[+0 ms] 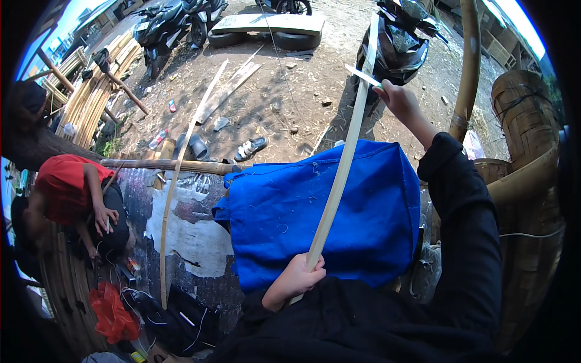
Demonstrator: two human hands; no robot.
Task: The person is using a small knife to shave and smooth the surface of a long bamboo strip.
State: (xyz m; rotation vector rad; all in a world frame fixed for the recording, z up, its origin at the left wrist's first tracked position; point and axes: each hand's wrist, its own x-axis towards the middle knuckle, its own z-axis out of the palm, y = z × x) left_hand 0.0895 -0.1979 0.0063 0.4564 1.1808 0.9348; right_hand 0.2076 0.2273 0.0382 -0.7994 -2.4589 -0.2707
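Bamboo strip (342, 163), light and springy, arcs over the blue cloth (321, 212), left hand (298, 278) clenched near, right hand (396, 97) gripping a blade (362, 75) far.

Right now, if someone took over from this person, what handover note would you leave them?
Left hand: closed around the lower end of the long bamboo strip, near the lap.
Right hand: raised, gripping a knife blade set against the strip's upper part.
The strip runs diagonally across the blue cloth covering the lap.
Done: cannot tell how much of the strip has been shaved.
Left: cannot judge; another long strip lies on the ground to the left.
Nearby: a person in a red shirt sits at left, working separately.
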